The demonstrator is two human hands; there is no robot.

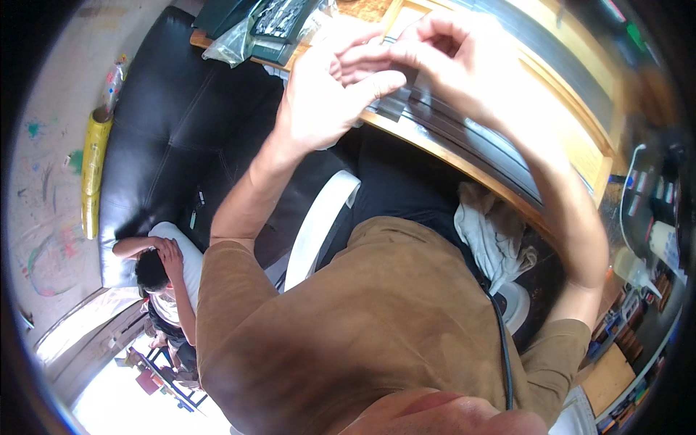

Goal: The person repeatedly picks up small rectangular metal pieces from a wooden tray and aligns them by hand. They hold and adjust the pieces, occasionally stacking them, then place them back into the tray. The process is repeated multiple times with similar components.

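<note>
Since the view is aimed straight down from the head, the lower middle gets pretty much filled by a brown T-shirt (pixel 362 304), with a dark cord (pixel 502 348) run down its right side. Just above the shirt, a white curved band (pixel 319 225) can be seen left of centre, and a bunched pale cloth (pixel 486 239) right of centre.

Both bare hands are raised near the top of the frame, close together. The left hand (pixel 322 94) is held half-curled, thumb stuck out; whether anything is gripped can't be told. The right hand (pixel 449 61) is bent with thumb and fingers drawn together, and again it can't be told if something small is pinched, as that patch is badly washed out.

Nearest to them, a dark glossy strip (pixel 453 119) is seen at upper centre, right by the wooden edge (pixel 471 174) of a table. A light wood frame (pixel 605 174) is bathed in glare at upper right. Some dark boxes (pixel 279 22), partly wrapped in clear plastic, are stacked at the top, left of the hands.

Further off, the left side is taken up by a black padded sofa (pixel 188 109), with a yellow tube (pixel 94 167) leaned beside it against a paint-smudged wall (pixel 47 188). Another person (pixel 167 275) is seen at lower left, hands placed on head.
</note>
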